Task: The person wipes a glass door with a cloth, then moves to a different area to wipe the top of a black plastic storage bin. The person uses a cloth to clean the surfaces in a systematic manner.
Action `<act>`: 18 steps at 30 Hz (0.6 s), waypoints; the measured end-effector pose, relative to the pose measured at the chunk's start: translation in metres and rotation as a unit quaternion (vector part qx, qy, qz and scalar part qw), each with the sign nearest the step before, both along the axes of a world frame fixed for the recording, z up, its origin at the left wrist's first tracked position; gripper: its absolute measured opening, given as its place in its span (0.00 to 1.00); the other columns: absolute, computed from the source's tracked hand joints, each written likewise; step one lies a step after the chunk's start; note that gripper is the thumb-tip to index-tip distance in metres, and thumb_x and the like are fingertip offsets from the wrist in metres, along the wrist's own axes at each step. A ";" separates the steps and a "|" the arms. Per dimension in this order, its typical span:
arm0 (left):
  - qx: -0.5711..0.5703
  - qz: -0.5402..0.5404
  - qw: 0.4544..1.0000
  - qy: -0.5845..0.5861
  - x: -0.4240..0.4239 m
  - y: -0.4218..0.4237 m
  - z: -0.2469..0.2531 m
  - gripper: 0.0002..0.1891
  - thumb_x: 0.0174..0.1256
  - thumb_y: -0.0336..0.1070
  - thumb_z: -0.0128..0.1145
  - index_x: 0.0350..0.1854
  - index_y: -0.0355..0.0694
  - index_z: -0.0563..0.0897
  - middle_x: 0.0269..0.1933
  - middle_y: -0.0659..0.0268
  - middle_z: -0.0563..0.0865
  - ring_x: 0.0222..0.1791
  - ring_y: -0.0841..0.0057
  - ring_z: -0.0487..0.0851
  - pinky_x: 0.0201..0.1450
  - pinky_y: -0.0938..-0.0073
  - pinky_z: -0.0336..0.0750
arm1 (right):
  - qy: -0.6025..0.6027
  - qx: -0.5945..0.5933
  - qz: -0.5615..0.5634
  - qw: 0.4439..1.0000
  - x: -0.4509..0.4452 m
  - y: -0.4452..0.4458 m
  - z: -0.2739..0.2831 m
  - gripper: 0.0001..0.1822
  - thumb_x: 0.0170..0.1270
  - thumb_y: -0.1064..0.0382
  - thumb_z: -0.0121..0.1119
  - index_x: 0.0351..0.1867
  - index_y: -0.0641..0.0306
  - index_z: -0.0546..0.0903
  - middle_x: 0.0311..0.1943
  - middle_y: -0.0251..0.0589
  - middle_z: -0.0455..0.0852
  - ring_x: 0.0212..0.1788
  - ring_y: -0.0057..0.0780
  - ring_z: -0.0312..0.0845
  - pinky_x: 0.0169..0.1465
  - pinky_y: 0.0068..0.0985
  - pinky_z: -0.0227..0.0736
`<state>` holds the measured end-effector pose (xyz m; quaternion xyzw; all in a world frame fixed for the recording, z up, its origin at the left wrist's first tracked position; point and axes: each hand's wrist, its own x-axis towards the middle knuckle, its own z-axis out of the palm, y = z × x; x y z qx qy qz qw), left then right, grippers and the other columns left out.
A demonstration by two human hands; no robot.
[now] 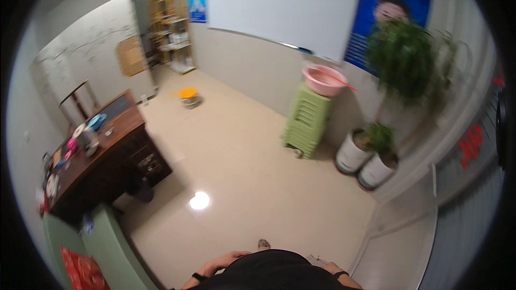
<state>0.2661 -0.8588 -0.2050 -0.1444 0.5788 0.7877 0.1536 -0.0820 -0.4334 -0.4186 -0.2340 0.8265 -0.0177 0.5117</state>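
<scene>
Low in the view, my left hand [227, 259] rests beside my black top [274, 270], its fingertips partly hidden by it. A black band circles that wrist. On the other side, my right hand [333, 268] is mostly covered by the top and also wears a black wristband. Right by its fingers shows a light grey thing [317, 261] with dark marks; whether the hand grips it I cannot tell. The tip of a patterned shoe [264, 244] stands on the beige tiled floor [242, 193] ahead of me.
A dark wooden desk [117, 137] with several small items is at left, beyond a green sofa [117, 241] with a red cushion [82, 268]. Stacked green stools [307, 121] carry a pink basin [324, 80]. Potted plants [352, 153] and a glass door [397, 245] stand right. A yellow-topped stool [188, 96] is farther off.
</scene>
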 end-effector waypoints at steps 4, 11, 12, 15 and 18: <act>-0.141 -0.017 0.989 -0.032 -0.064 -0.044 0.008 0.21 0.77 0.48 0.51 0.65 0.42 0.78 0.58 0.62 0.85 0.60 0.73 0.78 0.66 0.70 0.69 | 0.078 -0.085 -0.141 0.983 -0.033 -0.132 0.078 0.34 0.51 0.55 0.63 0.57 0.79 0.77 0.48 0.64 0.84 0.54 0.53 0.81 0.58 0.36 0.73; -0.170 0.008 0.985 -0.017 -0.095 -0.073 0.013 0.21 0.78 0.49 0.49 0.61 0.41 0.81 0.56 0.59 0.86 0.58 0.68 0.80 0.64 0.68 0.70 | 0.032 -0.096 -0.135 0.986 -0.099 -0.206 0.052 0.31 0.53 0.59 0.63 0.57 0.79 0.76 0.51 0.63 0.83 0.57 0.52 0.79 0.60 0.38 0.72; -0.175 0.028 0.984 -0.009 -0.092 -0.075 0.011 0.21 0.78 0.50 0.49 0.61 0.41 0.81 0.56 0.59 0.86 0.58 0.68 0.80 0.63 0.68 0.70 | 0.017 -0.055 -0.116 0.992 -0.103 -0.220 0.060 0.30 0.54 0.59 0.63 0.56 0.79 0.77 0.50 0.63 0.84 0.57 0.53 0.80 0.59 0.38 0.72; -0.152 0.085 0.982 -0.070 -0.090 -0.092 0.026 0.19 0.79 0.46 0.49 0.61 0.40 0.80 0.54 0.62 0.86 0.56 0.74 0.80 0.63 0.72 0.70 | -0.012 0.010 -0.075 0.997 -0.109 -0.258 0.078 0.30 0.54 0.59 0.63 0.56 0.79 0.77 0.49 0.63 0.84 0.57 0.53 0.80 0.59 0.39 0.73; -0.129 0.123 0.982 -0.065 -0.090 -0.116 0.023 0.19 0.79 0.47 0.50 0.60 0.40 0.81 0.54 0.63 0.86 0.56 0.74 0.80 0.62 0.72 0.70 | -0.023 0.006 -0.046 0.999 -0.115 -0.298 0.076 0.30 0.55 0.58 0.63 0.56 0.79 0.77 0.50 0.64 0.84 0.57 0.53 0.80 0.59 0.39 0.72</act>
